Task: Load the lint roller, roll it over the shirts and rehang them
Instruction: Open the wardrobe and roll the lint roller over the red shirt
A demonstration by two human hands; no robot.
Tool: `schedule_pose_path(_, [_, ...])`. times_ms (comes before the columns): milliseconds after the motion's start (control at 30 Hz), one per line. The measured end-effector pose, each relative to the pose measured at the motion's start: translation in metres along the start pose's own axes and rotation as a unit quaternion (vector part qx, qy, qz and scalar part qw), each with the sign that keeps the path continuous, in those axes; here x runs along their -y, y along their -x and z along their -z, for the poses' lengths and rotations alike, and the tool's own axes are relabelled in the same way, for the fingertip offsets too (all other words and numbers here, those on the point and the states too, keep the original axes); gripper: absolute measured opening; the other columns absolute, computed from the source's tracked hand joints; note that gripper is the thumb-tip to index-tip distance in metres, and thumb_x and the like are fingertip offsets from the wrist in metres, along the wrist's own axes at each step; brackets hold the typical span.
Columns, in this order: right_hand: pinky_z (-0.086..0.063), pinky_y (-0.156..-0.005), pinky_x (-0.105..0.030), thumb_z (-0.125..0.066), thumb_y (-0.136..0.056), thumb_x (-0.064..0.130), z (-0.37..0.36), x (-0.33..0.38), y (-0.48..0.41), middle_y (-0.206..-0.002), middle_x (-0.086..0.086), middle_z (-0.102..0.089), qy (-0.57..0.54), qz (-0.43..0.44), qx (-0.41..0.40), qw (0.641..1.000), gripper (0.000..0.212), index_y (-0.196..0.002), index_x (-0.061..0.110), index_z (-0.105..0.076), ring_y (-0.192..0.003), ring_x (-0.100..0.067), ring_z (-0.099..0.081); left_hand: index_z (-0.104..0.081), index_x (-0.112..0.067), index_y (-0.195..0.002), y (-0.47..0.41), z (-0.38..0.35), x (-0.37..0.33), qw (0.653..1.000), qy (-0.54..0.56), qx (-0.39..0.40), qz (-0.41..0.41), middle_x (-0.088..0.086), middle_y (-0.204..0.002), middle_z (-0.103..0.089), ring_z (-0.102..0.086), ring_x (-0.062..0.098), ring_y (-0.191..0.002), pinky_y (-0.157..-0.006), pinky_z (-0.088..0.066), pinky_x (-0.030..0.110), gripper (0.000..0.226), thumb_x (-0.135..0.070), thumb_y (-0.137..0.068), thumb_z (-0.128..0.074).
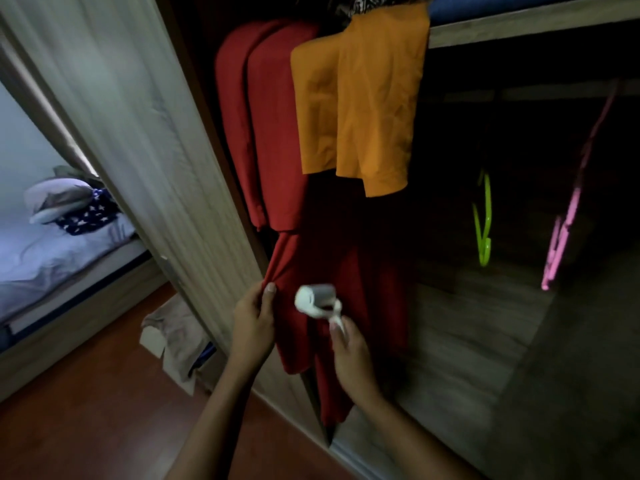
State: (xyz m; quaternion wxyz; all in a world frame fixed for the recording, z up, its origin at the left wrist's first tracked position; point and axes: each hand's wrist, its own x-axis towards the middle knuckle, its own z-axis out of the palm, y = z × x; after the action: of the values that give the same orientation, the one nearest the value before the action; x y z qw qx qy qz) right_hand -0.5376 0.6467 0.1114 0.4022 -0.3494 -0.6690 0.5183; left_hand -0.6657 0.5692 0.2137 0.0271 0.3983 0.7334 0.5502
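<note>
At 6 o'clock in the frame, the left hand (252,320) pinches a fold at the left edge of a long red garment (349,268) between thumb and fingers. Just to its 3 o'clock side, the right hand (349,355) is clenched round the handle of a white lint roller (317,299). The handle is mostly hidden inside the fingers. The roller head is blurred and lies over the red cloth, but whether it touches the cloth cannot be told.

The garment's upper part is hidden behind an orange shirt (360,105) at 12 o'clock and a red jacket (263,133) at 11 o'clock. The hangers carrying these are cut off by the top edge, as is a patterned garment (363,1) above the orange shirt.

At 3 o'clock, in the dark wardrobe interior, hang a green hanger (485,223) and, further right, a pink hanger (568,216); both are smeared. A shelf (519,26) at 1 o'clock bears something blue (485,3), mostly cut off.

The pale wood-grain wardrobe door (156,133) runs from 10 to 7 o'clock. A bed (52,258) with pillows shows at 9 o'clock, and a cardboard box (173,337) at 7 o'clock is partly hidden by the door.
</note>
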Motion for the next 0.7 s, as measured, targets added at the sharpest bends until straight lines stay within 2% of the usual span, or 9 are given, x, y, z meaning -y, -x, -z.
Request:
schedule_pose_path(67, [-0.039, -0.075, -0.015, -0.045, -0.102, 0.027, -0.004, -0.019, 0.025, -0.085, 0.013, -0.063, 0.033, -0.026, 0.046, 0.998, 0.017, -0.102, 0.023, -0.062, -0.081, 0.007, -0.059, -0.065, -0.011, -0.087, -0.001, 0.005, -0.001, 0.999, -0.018, -0.029, 0.007, -0.003, -0.074, -0.063, -0.057, 0.001, -0.065, -0.061, -0.043, 0.025, 0.027, -0.019, -0.104, -0.046])
schedule_pose_path(133, [-0.037, -0.07, -0.008, -0.045, -0.102, 0.027, -0.003, -0.016, 0.027, -0.082, 0.015, -0.06, 0.041, -0.028, 0.057, 0.997, 0.015, -0.098, 0.026, -0.06, -0.078, 0.011, -0.057, -0.061, -0.01, -0.083, -0.003, 0.01, -0.002, 0.999, -0.023, -0.047, 0.014, -0.003, -0.071, -0.059, -0.054, 0.002, -0.063, -0.06, -0.042, 0.026, 0.027, -0.018, -0.104, -0.046])
schedule_pose_path(200, [-0.038, -0.068, -0.01, -0.046, -0.102, 0.026, 0.004, 0.003, 0.009, -0.081, 0.014, -0.059, 0.015, -0.001, 0.018, 1.0, 0.015, -0.097, 0.024, -0.06, -0.075, 0.011, -0.056, -0.059, -0.007, -0.081, -0.006, 0.013, -0.004, 0.998, -0.029, -0.063, 0.007, 0.0, -0.069, -0.056, -0.051, 0.013, -0.062, -0.059, -0.04, 0.032, 0.029, -0.018, -0.104, -0.046])
schedule_pose_path(300, [-0.035, -0.056, -0.011, -0.047, -0.102, 0.022, 0.021, 0.051, -0.033, -0.066, 0.011, -0.047, -0.035, 0.052, -0.042, 0.997, 0.016, -0.088, 0.023, -0.054, -0.058, 0.005, -0.048, -0.055, -0.006, -0.078, -0.009, 0.018, -0.013, 0.997, -0.035, -0.072, -0.002, -0.003, -0.065, -0.048, -0.043, 0.01, -0.058, -0.055, -0.034, 0.027, 0.029, -0.016, -0.104, -0.045])
schedule_pose_path(367, [-0.035, -0.054, -0.011, -0.046, -0.102, 0.024, 0.033, 0.08, -0.061, -0.066, 0.011, -0.045, -0.063, 0.084, -0.062, 0.993, 0.017, -0.09, 0.018, -0.056, -0.056, 0.003, -0.045, -0.053, -0.004, -0.078, -0.01, 0.021, -0.018, 0.997, -0.04, -0.072, -0.005, -0.003, -0.065, -0.046, -0.041, 0.011, -0.058, -0.056, -0.032, 0.027, 0.03, -0.017, -0.104, -0.045])
schedule_pose_path(467, [-0.038, -0.057, -0.014, -0.044, -0.102, 0.029, 0.037, 0.091, -0.087, -0.074, 0.008, -0.05, -0.072, 0.1, -0.076, 0.989, 0.023, -0.101, 0.012, -0.059, -0.062, 0.001, -0.047, -0.052, -0.013, -0.076, -0.01, 0.025, -0.022, 0.996, -0.042, -0.082, 0.0, -0.006, -0.065, -0.045, -0.041, 0.007, -0.058, -0.055, -0.032, 0.024, 0.028, -0.017, -0.103, -0.045])
schedule_pose_path(533, [-0.04, -0.064, -0.01, -0.045, -0.102, 0.027, 0.025, 0.069, -0.083, -0.081, 0.011, -0.055, -0.06, 0.082, -0.063, 0.993, 0.023, -0.109, 0.011, -0.059, -0.07, 0.003, -0.052, -0.053, -0.012, -0.077, -0.011, 0.027, -0.022, 0.995, -0.039, -0.088, 0.003, -0.003, -0.066, -0.047, -0.042, 0.009, -0.059, -0.057, -0.033, 0.027, 0.028, -0.018, -0.103, -0.045])
schedule_pose_path(600, [-0.039, -0.071, -0.008, -0.047, -0.102, 0.021, 0.005, 0.024, -0.063, -0.09, 0.011, -0.058, -0.034, 0.041, -0.02, 0.998, 0.02, -0.113, 0.01, -0.06, -0.078, 0.005, -0.054, -0.06, -0.009, -0.084, -0.011, 0.029, -0.022, 0.996, -0.037, -0.087, 0.006, 0.001, -0.071, -0.054, -0.047, 0.013, -0.063, -0.059, -0.037, 0.031, 0.027, -0.022, -0.103, -0.044])
schedule_pose_path(700, [-0.038, -0.081, -0.017, -0.052, -0.099, 0.014, -0.018, -0.041, -0.019, -0.102, 0.003, -0.062, 0.015, -0.062, 0.091, 0.994, 0.02, -0.114, 0.007, -0.063, -0.093, -0.002, -0.057, -0.063, -0.008, -0.092, -0.014, 0.032, -0.022, 0.995, -0.05, -0.086, 0.004, 0.01, -0.078, -0.061, -0.052, 0.015, -0.068, -0.061, -0.039, 0.032, 0.027, -0.022, -0.104, -0.044])
